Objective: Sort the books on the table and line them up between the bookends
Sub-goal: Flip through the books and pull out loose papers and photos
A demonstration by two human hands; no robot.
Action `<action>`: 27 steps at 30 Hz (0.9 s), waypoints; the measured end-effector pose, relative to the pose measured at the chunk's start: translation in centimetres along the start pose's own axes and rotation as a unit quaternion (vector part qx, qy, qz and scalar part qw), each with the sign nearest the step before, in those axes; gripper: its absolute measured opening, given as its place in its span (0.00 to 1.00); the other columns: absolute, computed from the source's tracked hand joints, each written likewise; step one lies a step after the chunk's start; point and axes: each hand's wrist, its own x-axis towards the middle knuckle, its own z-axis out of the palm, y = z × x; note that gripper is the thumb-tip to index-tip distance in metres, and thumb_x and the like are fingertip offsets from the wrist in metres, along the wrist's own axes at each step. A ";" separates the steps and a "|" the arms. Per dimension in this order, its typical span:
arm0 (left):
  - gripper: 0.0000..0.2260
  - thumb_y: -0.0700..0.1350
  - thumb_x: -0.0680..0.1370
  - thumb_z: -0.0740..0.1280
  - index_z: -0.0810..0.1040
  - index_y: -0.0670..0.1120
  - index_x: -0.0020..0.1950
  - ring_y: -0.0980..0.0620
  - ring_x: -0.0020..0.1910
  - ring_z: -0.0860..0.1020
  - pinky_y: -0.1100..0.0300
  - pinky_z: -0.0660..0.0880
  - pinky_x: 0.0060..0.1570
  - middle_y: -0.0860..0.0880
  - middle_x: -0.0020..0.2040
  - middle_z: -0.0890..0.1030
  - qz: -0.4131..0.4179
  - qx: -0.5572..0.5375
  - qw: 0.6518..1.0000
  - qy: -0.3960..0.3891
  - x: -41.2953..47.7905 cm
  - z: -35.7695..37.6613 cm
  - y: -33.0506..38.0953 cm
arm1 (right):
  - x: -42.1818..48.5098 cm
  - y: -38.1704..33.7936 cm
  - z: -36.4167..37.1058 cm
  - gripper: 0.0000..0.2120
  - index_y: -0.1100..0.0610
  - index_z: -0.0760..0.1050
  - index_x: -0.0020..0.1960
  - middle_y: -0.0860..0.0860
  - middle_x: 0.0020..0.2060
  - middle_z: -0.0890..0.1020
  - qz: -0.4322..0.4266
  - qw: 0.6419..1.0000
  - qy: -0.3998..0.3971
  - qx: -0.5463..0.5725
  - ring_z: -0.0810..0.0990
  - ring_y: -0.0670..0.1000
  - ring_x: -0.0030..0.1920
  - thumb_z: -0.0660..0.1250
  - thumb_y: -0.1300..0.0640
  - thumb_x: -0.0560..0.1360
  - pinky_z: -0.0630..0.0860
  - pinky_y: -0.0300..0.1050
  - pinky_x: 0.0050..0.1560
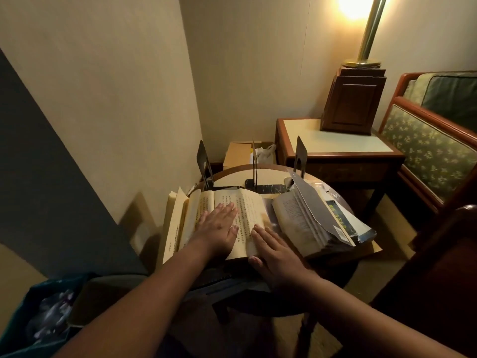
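As open book (247, 205) lies flat, fingers (225, 211) spread atop

Both hands flat on open book (240, 208), bookends (300, 153) behind

Dim little corner with beige walls (116, 86). A brass lamp (355, 99) glows warm on a wooden side table (335, 143). A floral armchair (428, 153) sits just beside it, and a cardboard box (237, 153) is tucked into the corner.
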 end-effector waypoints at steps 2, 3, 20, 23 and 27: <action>0.26 0.54 0.84 0.49 0.47 0.53 0.81 0.54 0.80 0.42 0.49 0.37 0.75 0.56 0.81 0.46 0.003 0.012 1.000 -0.007 0.1 0.0 0.0 | -0.6 -0.2 -0.2 0.61 0.54 0.38 0.81 0.46 0.75 0.35 -0.004 1.000 -0.022 -0.021 0.30 0.48 0.73 0.20 0.20 0.56 0.32 0.41 0.71; 0.26 0.54 0.84 0.49 0.46 0.53 0.81 0.54 0.79 0.41 0.49 0.37 0.75 0.56 0.81 0.45 0.004 0.020 1.000 -0.014 0.1 0.0 -0.1 | -0.6 -0.3 -0.6 0.61 0.53 0.37 0.80 0.45 0.74 0.33 -0.003 0.999 -0.035 -0.037 0.29 0.48 0.73 0.20 0.21 0.56 0.30 0.41 0.70; 0.29 0.50 0.82 0.53 0.46 0.53 0.81 0.53 0.79 0.38 0.45 0.37 0.77 0.54 0.81 0.42 0.012 0.023 0.998 -0.051 0.4 -0.5 -0.2 | 11.8 0.9 -2.3 0.34 0.49 0.39 0.81 0.46 0.80 0.37 0.037 0.998 -0.052 -0.007 0.34 0.49 0.78 0.40 0.34 0.81 0.38 0.59 0.78; 0.29 0.51 0.83 0.53 0.43 0.55 0.81 0.54 0.79 0.37 0.47 0.35 0.74 0.56 0.81 0.41 0.013 0.012 0.999 -0.042 0.3 -0.1 -0.5 | 8.3 0.4 -2.0 0.33 0.47 0.37 0.80 0.44 0.78 0.35 0.009 0.998 -0.055 -0.013 0.31 0.47 0.77 0.40 0.34 0.81 0.36 0.52 0.77; 0.26 0.53 0.84 0.49 0.45 0.54 0.81 0.56 0.79 0.38 0.49 0.35 0.75 0.57 0.81 0.42 0.008 0.003 1.000 -0.023 0.2 0.2 -0.5 | 2.1 -1.6 -1.2 0.37 0.47 0.34 0.79 0.44 0.75 0.30 -0.003 0.996 -0.077 -0.046 0.26 0.47 0.75 0.35 0.31 0.76 0.30 0.45 0.74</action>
